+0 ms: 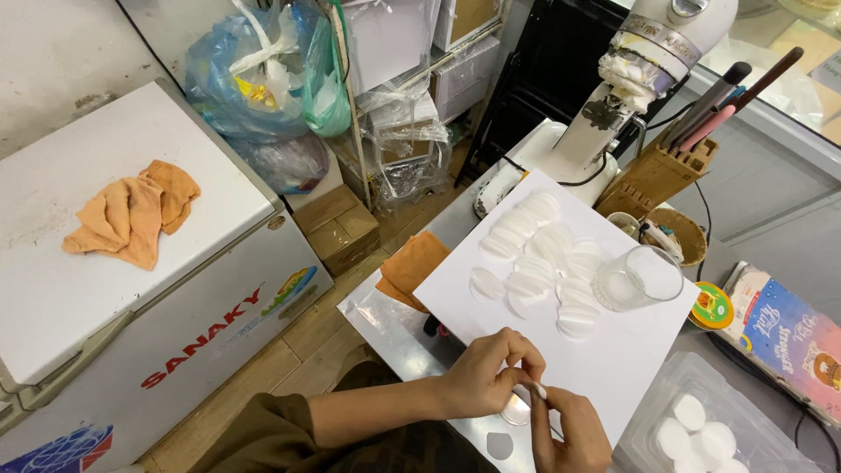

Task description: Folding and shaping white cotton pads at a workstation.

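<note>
The light is bright and soft around my white board [613, 368]. Shadows there are faint. Far from it, edges bend.

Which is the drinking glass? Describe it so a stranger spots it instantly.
Start at the white sheet on the steel counter. Along its right edge, beside the rows of white discs, stands the glass. It is the only clear, upright thing on the sheet.

two hands [491, 377] [569, 434], one glass [644, 278], two orange cloths [131, 215] [412, 267], one white sheet [631, 359], one knife block [657, 171].
</note>
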